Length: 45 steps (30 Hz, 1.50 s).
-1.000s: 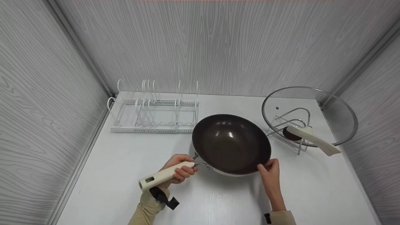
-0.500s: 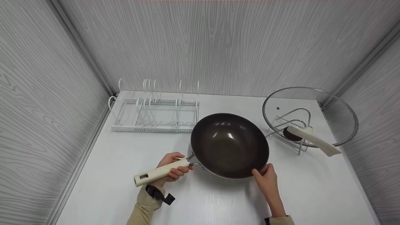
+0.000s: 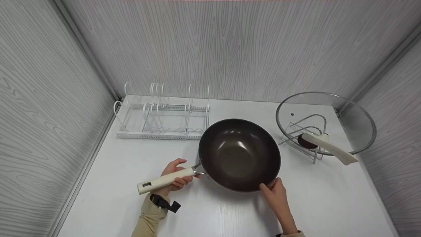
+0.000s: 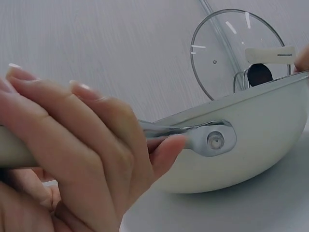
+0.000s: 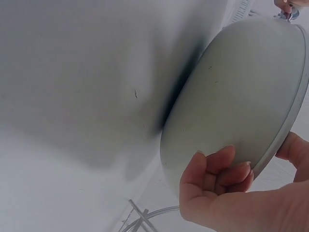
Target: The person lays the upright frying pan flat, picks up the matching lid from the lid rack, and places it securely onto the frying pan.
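Note:
A wok (image 3: 238, 158), dark inside and cream outside, is held near the middle of the table, its bowl tilted toward the head camera. My left hand (image 3: 168, 169) grips its cream handle (image 3: 158, 183); in the left wrist view the fingers (image 4: 91, 130) curl round it, close to the metal bracket (image 4: 215, 140). At the near right rim my right hand (image 3: 275, 195) pinches the wok, thumb over the edge. Seen from the right wrist, bent fingers (image 5: 217, 174) press against the pale outer wall. The wok's underside is close over the table and hidden in the head view.
A white wire dish rack (image 3: 161, 135) stands at the back left. At the back right, a glass lid (image 3: 348, 115) with a cream upright handle (image 3: 332, 148) leans in a metal wire stand (image 3: 314, 128). Grey wood-patterned walls (image 3: 210, 49) enclose the white table (image 3: 223, 217).
The wok has shifted slightly left and its near rim has come closer to me, showing more of the bowl. Both hands moved left with it, keeping hold.

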Each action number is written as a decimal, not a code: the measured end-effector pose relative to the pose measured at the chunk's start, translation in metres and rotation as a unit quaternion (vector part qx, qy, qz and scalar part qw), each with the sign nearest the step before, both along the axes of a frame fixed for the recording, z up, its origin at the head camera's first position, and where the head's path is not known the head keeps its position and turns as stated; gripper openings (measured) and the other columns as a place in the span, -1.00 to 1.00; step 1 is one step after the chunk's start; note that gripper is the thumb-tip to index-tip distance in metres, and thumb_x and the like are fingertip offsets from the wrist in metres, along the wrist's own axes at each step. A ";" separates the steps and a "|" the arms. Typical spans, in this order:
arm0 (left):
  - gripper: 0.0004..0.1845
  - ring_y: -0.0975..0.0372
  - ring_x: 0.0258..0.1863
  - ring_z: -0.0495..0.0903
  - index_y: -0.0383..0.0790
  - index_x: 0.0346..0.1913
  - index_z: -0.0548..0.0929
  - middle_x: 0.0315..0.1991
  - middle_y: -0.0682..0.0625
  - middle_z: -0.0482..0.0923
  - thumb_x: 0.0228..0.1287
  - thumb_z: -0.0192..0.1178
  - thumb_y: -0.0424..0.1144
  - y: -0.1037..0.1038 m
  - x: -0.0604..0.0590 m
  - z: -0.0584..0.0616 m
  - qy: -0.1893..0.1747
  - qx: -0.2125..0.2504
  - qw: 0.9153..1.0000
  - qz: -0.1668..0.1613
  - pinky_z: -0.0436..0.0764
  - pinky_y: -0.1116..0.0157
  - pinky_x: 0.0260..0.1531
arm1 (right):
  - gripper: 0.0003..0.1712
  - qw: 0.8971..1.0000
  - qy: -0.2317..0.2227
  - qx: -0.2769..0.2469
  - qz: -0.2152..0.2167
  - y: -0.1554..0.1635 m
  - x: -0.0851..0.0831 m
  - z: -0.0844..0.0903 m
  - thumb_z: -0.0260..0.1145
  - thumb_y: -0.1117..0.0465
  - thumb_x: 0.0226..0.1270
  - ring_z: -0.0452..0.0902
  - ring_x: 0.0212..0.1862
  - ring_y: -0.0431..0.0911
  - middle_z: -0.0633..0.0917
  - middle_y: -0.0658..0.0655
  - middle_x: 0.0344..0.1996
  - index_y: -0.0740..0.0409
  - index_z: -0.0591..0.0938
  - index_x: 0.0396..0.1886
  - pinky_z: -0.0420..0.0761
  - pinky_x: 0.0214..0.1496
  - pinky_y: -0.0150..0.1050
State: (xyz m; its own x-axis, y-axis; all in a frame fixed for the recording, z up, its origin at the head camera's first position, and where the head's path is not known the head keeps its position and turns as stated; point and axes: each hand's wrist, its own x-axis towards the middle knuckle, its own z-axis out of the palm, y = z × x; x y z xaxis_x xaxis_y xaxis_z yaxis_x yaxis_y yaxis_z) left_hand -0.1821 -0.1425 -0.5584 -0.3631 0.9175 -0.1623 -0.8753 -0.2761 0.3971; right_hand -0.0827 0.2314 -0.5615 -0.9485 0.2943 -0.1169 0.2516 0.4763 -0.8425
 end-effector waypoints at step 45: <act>-0.61 0.43 -0.75 0.33 -0.23 -0.31 0.56 -0.59 0.10 0.50 0.58 -0.29 -0.30 0.023 0.045 -0.046 0.064 -0.125 0.977 0.162 0.25 0.57 -0.77 | -0.65 0.907 0.310 0.261 0.117 0.063 -0.014 -0.016 0.42 0.36 0.14 0.18 -0.61 -0.30 0.32 -0.18 -0.67 0.01 0.40 -0.60 0.22 -0.62 -0.38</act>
State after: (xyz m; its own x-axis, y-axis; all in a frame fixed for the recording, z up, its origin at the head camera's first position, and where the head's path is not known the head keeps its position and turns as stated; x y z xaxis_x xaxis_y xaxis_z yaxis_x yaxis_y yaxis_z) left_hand -0.1372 -0.1191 -0.6048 -0.6599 0.6882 -0.3014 -0.6970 -0.4110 0.5876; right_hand -0.0969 0.2943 -0.5777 -0.8278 -0.0625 0.5575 -0.3533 0.8300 -0.4316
